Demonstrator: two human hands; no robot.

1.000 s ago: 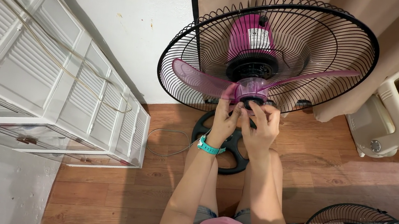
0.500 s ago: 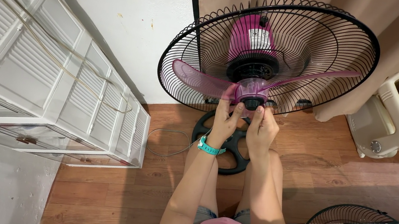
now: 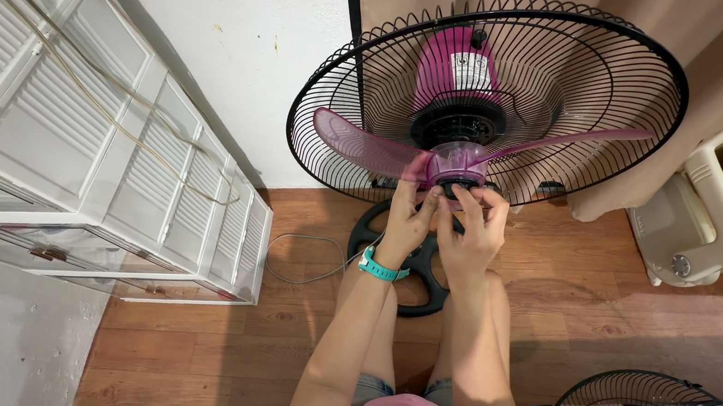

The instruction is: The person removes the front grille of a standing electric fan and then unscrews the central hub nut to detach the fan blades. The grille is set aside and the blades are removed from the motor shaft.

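Up top, white label [image 3: 470, 71] on magenta motor housing [image 3: 448, 61]

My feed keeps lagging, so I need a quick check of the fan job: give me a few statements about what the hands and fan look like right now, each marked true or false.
1. Both hands are at the hub of the pink blade. True: left hand and right hand meet at the black cap.
2. The front grille is fitted over the blade. False: only the rear grille is on; the blade is exposed.
3. The left wrist wears a teal band. True.
4. The fan stands on carpet. False: it stands on a wooden floor.
5. A white louvred cabinet stands on the left. True.
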